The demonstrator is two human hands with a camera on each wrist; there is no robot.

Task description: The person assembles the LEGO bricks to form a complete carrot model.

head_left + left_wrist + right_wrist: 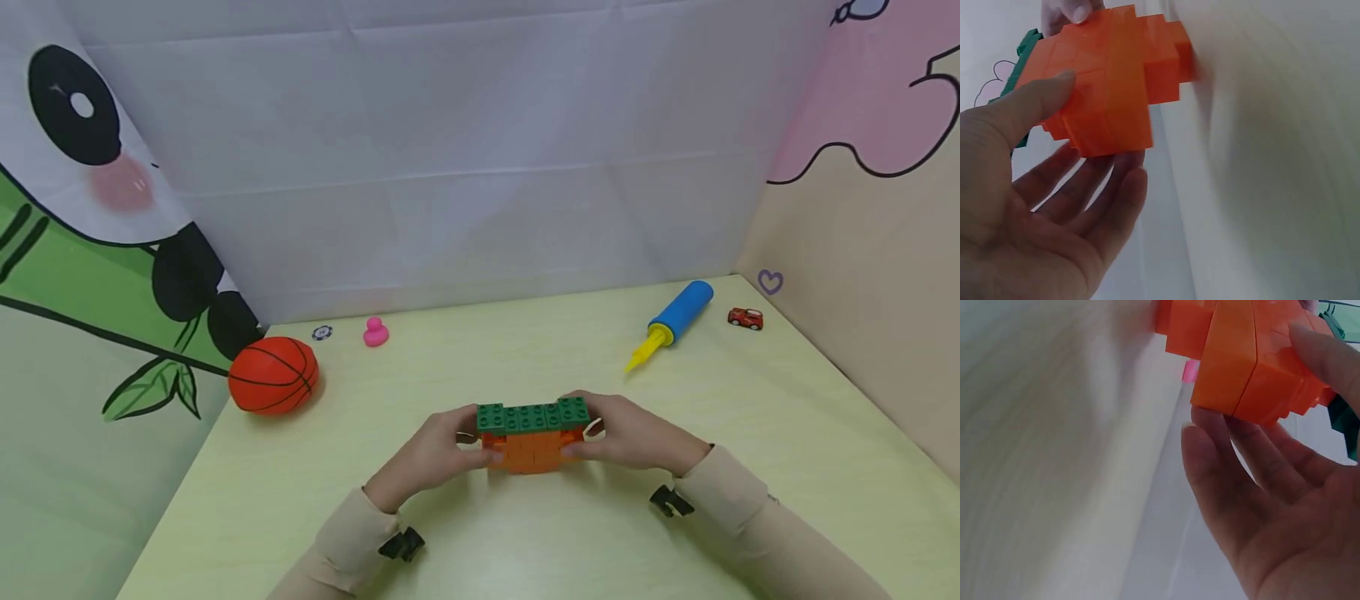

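Note:
A building-block model (533, 450) has an orange stepped body and a green studded top. My left hand (438, 450) grips its left end, thumb on the near orange face and fingers behind. On the opposite end my right hand (626, 429) holds it the same way. Seen from the left wrist, the orange blocks (1110, 81) narrow in steps toward the table, with the left thumb (1047, 100) pressed on their face. From the right wrist, the right fingers (1210, 456) curl behind the orange body (1229, 356).
On the table (525, 550), an orange-red basketball (273, 375) sits at the left, near a small round chip (322, 332) and a pink knobbed piece (376, 332). A blue and yellow pump (678, 317) and a red toy car (746, 318) lie at the back right.

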